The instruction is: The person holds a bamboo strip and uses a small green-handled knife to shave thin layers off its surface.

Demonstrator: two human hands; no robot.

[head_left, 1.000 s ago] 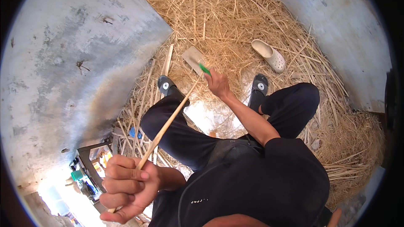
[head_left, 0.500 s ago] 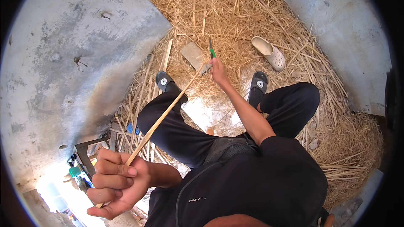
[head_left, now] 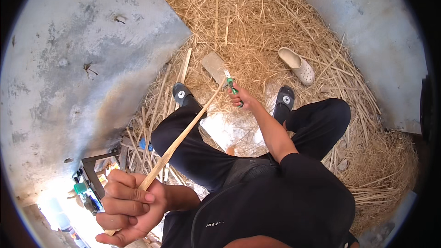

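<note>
A long, pale bamboo strip [head_left: 177,142] slants from the lower left toward the floor between my feet. My left hand [head_left: 131,206] is closed around its near end, fingers curled and palm turned up. Fingers wrapped round the green handle, my right hand [head_left: 243,98] grips a knife [head_left: 229,80] at the strip's far end. The blade, bright with glare, points away from me beside the strip's tip. Whether blade and strip touch, I cannot tell. Just beyond the tip lies a flat grey-brown block [head_left: 212,65].
Straw-like shavings [head_left: 257,23] and loose strips cover the floor. A beige clog [head_left: 296,66] lies to the right of the block. My dark sandals [head_left: 181,93] stand either side of the work. A stained wall [head_left: 96,55] rises at left, another [head_left: 367,41] at right.
My right hand has drawn the knife back toward me, and the blade now sits nearer the strip's far end. My left hand keeps its grip on the strip. The view has shifted slightly.
</note>
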